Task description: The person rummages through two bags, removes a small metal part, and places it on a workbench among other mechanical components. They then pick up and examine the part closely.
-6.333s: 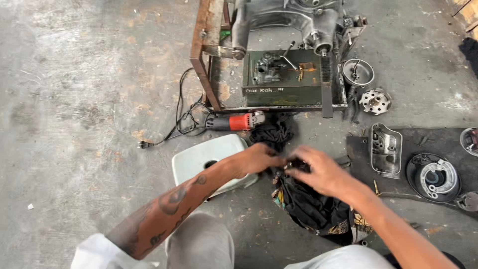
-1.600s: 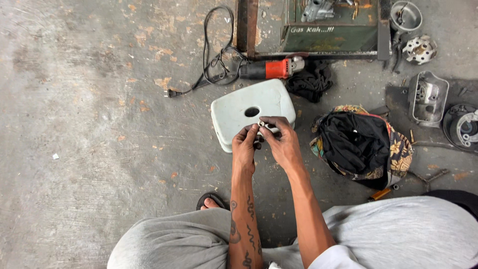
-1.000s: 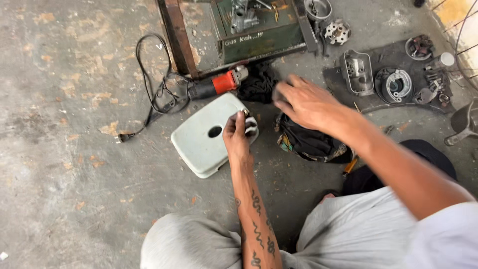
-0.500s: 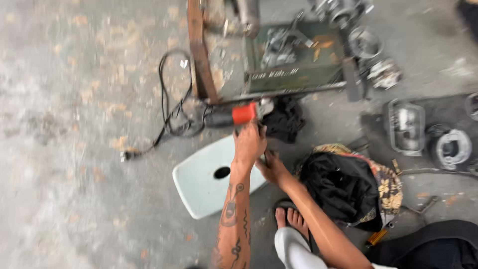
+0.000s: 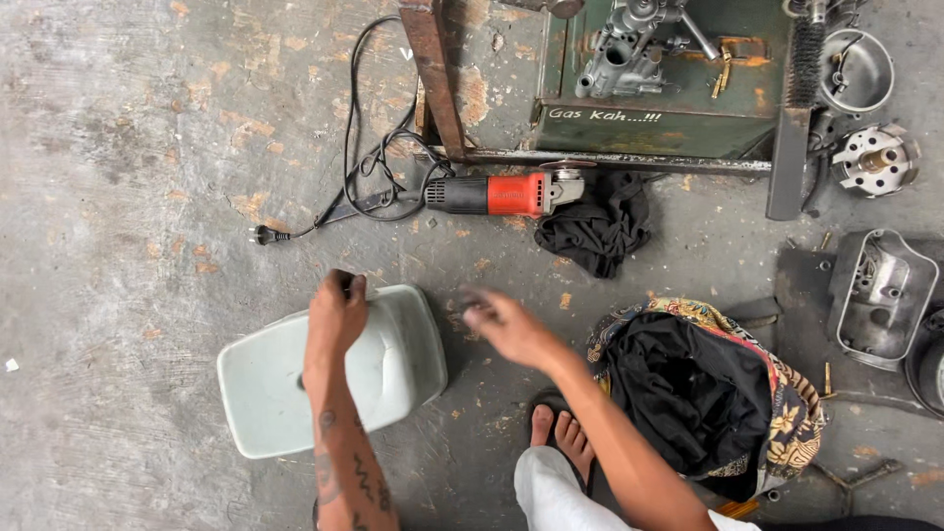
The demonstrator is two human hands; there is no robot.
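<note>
Head view looks straight down at a concrete floor (image 5: 128,147). Toward the far edge of the floor stands a dark green metal box (image 5: 678,123) in a rusty frame; its near face carries a short line of pale hand-painted lettering, low and left of centre. Just in front of it lies a red and black angle grinder (image 5: 497,194), its black cord (image 5: 369,118) looping away toward the left and ending in a plug. A crumpled black rag (image 5: 595,228) lies right beside the grinder's head. At the right edge I see grey metal engine covers (image 5: 880,295) and a round toothed part (image 5: 875,159). A patterned cloth bag (image 5: 718,393) with a black lining lies open near my right side.

A pale green plastic stool (image 5: 393,364) sits tipped on the floor near the middle. My left hand (image 5: 336,315) is clenched over its far rim, fingers curled on the edge, grasping the stool. My right hand (image 5: 506,324) hovers just to the right of the stool, apart from it, fingers loosely bent; it is blurred, and I cannot tell whether it holds anything. A bare foot (image 5: 560,438) in a sandal shows below that arm.
</note>
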